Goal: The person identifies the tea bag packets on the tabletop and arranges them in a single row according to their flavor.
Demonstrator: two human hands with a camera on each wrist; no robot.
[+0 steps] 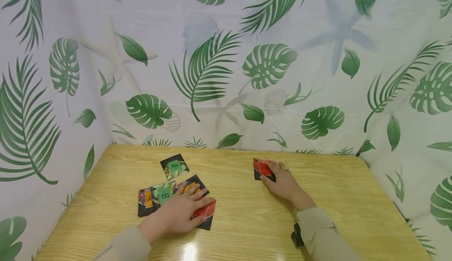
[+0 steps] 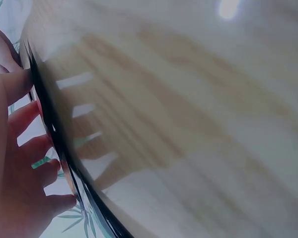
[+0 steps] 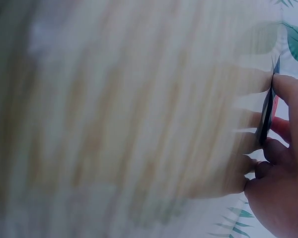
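Observation:
My left hand [image 1: 181, 212] lies spread with extended fingers over a group of flat packets. Beneath it, a red-and-black packet [image 1: 210, 214] and an orange-labelled packet [image 1: 200, 182] are partly covered. Left of these lie a green-labelled packet [image 1: 164, 193] and another packet with an orange label [image 1: 143, 204], overlapping. One more green-labelled packet [image 1: 174, 167] sits apart, farther back. Over at the right, my right hand [image 1: 284, 182] holds a second red-and-black packet [image 1: 259, 168] at its right side; in the right wrist view its thumb and bent fingers touch that packet [image 3: 267, 116].
A light wood table [image 1: 240, 221] carries everything. Behind and at both sides hangs a white cloth [image 1: 219, 135] printed with green leaves. A small black object [image 1: 297, 235] is beside my right wrist.

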